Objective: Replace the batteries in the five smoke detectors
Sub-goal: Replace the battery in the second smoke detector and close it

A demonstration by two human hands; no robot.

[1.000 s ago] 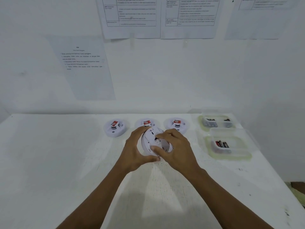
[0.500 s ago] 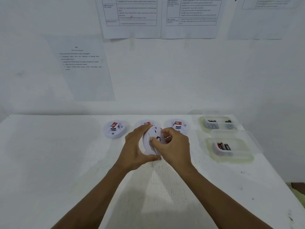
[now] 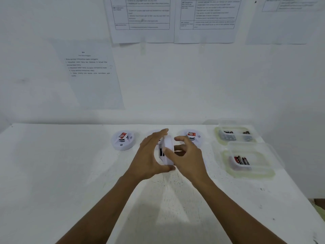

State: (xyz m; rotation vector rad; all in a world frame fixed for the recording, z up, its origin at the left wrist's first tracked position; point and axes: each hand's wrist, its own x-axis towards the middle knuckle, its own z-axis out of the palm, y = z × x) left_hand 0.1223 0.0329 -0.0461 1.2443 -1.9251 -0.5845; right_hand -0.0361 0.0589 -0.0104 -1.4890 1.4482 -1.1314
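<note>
A white round smoke detector (image 3: 168,148) is held on its edge above the white table (image 3: 70,173), its dark-slotted face turned left. My left hand (image 3: 149,159) clasps it, fingers over the top and thumb under the rim. My right hand (image 3: 188,159) has its thumb on the near rim and its curled fingers at the detector's right side. Two more detectors lie face up behind, one to the left (image 3: 124,140) and one to the right (image 3: 192,136). A third is mostly hidden behind my left hand.
Two clear plastic containers stand at the right: the far one (image 3: 218,138) holds several dark batteries, the near one (image 3: 228,171) holds red-and-black batteries (image 3: 241,160). Printed sheets hang on the wall behind. The table's right edge is close to the containers.
The detector has been turned from lying tilted with its back towards me to standing on its edge. My right hand's fingers have come off its face and moved to its right side.
</note>
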